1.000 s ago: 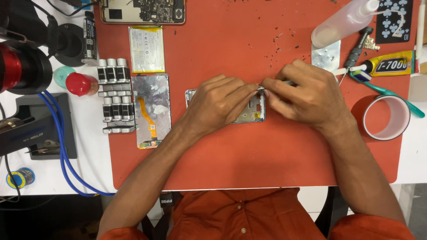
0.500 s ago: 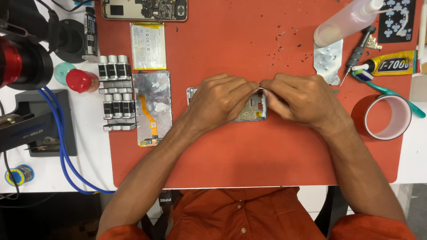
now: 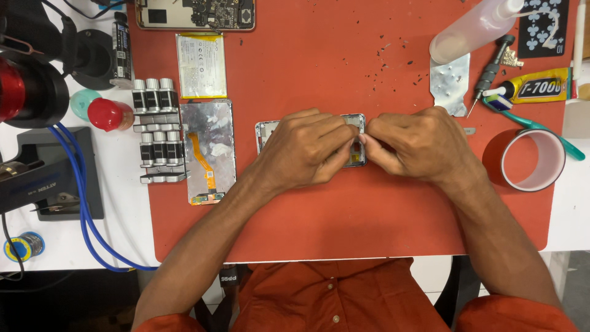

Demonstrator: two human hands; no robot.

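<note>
Near the middle of the red work mat [image 3: 344,221] lies an opened phone frame [image 3: 265,130], long side across, mostly hidden under both hands. The left hand [image 3: 307,150] lies flat over its middle and presses it down, fingers curled toward the right end; its grip is closed onto the frame itself. The right hand [image 3: 421,147] meets it at the frame's right end, fingertips [image 3: 369,140] pinched narrow on something small at the edge; what exactly they hold is hidden by the fingers. The frame looks thin, light and fairly stiff, with exposed small parts inside, so it seems fragile; it is best held by its outer rim, not by the inner parts. To the left on the mat lie a silvery display panel with an orange flex cable [image 3: 209,150] and, above it, a flat battery [image 3: 201,66]; another opened phone [image 3: 195,13] sits at the top edge. To the right are a metal shield plate [image 3: 450,91], a clear squeeze bottle [image 3: 473,27], a yellow glue tube [image 3: 541,86], a toothbrush [image 3: 534,126] and a roll of tape [image 3: 532,160]. The white desk [image 3: 117,203] carries a blue cable [image 3: 83,209].
</note>
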